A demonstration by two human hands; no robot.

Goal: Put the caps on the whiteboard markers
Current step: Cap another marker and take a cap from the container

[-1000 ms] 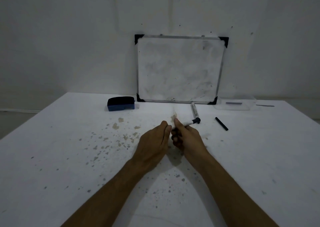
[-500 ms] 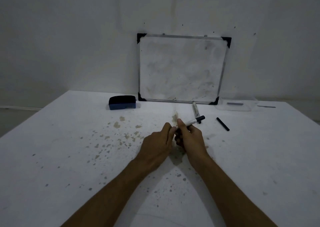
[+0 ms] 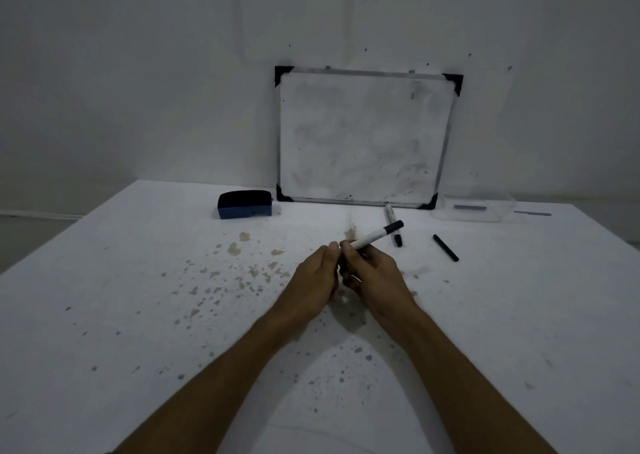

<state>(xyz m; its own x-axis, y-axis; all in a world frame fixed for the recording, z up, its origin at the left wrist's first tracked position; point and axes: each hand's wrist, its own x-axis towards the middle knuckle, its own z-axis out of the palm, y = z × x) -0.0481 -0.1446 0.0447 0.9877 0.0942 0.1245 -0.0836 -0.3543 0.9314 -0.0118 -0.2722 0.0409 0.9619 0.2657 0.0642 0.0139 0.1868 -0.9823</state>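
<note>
My right hand (image 3: pixel 375 273) grips a white whiteboard marker (image 3: pixel 375 235) by its near end, and its black far end points up and to the right above the table. My left hand (image 3: pixel 317 280) is closed against that same near end, thumb touching my right thumb; what sits between its fingers is hidden. A second marker (image 3: pixel 392 223) lies on the table just beyond, pointing toward the board. To its right lies a loose black cap (image 3: pixel 445 247).
A small whiteboard (image 3: pixel 363 138) leans on the wall at the back of the stained white table (image 3: pixel 138 298). A blue eraser (image 3: pixel 245 204) sits to the board's left. A clear plastic box (image 3: pixel 467 211) stands at the back right.
The marker's far end has lifted off the table and tilted up to the right. Both hands stayed together and rose slightly.
</note>
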